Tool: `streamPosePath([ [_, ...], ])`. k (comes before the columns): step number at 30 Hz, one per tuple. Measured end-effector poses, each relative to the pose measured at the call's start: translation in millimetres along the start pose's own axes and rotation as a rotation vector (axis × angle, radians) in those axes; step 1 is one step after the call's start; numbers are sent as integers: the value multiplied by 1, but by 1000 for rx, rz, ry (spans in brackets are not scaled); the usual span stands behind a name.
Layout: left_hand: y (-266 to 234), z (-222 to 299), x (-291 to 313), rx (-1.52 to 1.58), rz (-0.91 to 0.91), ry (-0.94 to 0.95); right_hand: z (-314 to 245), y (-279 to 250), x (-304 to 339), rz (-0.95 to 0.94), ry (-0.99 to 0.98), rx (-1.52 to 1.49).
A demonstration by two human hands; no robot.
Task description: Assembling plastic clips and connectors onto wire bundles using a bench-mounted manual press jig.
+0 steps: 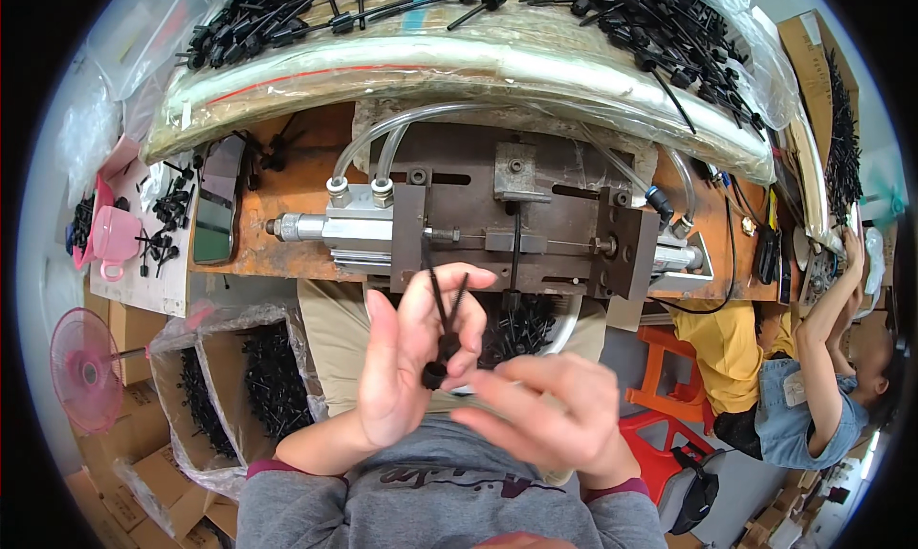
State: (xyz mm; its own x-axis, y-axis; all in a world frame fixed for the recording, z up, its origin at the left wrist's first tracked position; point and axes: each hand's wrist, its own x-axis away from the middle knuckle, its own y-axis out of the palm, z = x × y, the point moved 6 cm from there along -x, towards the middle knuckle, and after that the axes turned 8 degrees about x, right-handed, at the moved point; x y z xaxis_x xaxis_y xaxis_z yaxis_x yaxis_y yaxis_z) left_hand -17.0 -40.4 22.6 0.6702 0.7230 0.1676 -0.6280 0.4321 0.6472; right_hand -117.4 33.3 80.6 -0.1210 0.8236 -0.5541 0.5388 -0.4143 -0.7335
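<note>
My left hand [402, 358] is closed on slim black plastic parts [448, 343], their thin stems pointing up and their round hollow ends near the palm. Close beside it, my right hand [559, 406] has its thumb and forefinger apart, reaching toward the round black end, with nothing visible between them. Just beyond the hands stands a dark metal clamping fixture [459, 219] with silver air cylinders. Another black stemmed part [516, 248] sits upright at the fixture's middle. Several similar black parts [521, 329] lie in a heap below the fixture's front edge, partly hidden by my hands.
A plastic-wrapped padded ledge [459, 61] behind the fixture carries heaps of black parts. Clear air hoses [382, 128] arch over the fixture. At left are a phone [218, 200], a pink cup [117, 235], a fan [86, 369] and lined boxes [206, 396]. A co-worker [808, 396] sits right, by red stools.
</note>
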Motion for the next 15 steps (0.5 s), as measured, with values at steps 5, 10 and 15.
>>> streamPosePath([
  [5, 10, -6, 1, -172, -70, -12, 0, 7, 7, 4, -40, 25],
  [10, 8, 5, 7, -216, -12, 39, 27, -1, 7, -14, 256, -39],
  [15, 11, 12, 6, -303, -60, 73, 35, 24, 5, -276, 118, 267],
])
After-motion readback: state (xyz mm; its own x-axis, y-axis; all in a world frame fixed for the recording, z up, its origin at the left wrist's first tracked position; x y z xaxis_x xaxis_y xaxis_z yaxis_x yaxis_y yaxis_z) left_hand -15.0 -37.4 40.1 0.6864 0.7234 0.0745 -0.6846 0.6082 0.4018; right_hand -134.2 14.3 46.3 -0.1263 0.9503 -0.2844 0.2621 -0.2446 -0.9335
